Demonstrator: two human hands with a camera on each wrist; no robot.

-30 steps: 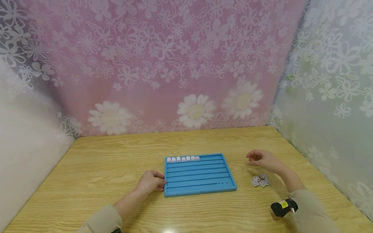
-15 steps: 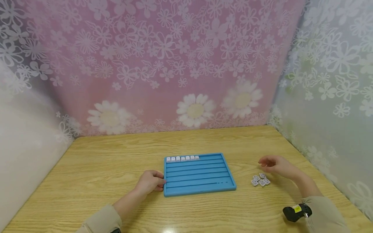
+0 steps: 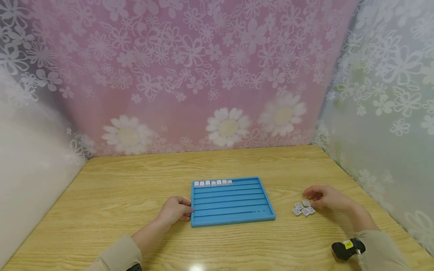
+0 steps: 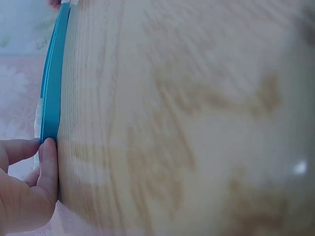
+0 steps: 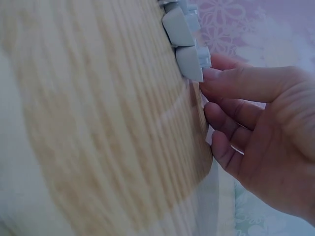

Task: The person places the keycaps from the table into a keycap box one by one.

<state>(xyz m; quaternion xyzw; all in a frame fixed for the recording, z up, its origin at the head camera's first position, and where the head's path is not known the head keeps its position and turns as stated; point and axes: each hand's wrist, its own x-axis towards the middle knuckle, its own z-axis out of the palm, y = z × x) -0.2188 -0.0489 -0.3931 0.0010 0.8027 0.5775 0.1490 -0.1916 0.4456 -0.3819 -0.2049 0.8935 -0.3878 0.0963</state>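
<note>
My left hand [image 3: 174, 210] holds the left edge of a blue ridged tray [image 3: 230, 201], fingers and thumb at its rim. The left wrist view shows the thumb and fingertips meeting the tray's side [image 4: 51, 83]. Along the tray's top row, at the left, stand several white keycaps [image 3: 213, 183]. My right hand [image 3: 330, 197] is low over the table beside a small cluster of loose keycaps [image 3: 297, 212]. In the right wrist view its fingers are loosely bent, with the thumb tip right at the nearest keycap [image 5: 188, 64]. Part of the index finger is hidden behind that keycap.
The wooden table [image 3: 135, 180] carries the tray near its middle, with the loose keycaps to the right of it. A flowered pink curtain [image 3: 190, 75] hangs at the back, and pale flowered sheets [image 3: 390, 113] close in the sides.
My right hand has moved right and toward me, then down to the loose keycaps. My left hand has stayed at the tray's edge, and the tray has not shifted.
</note>
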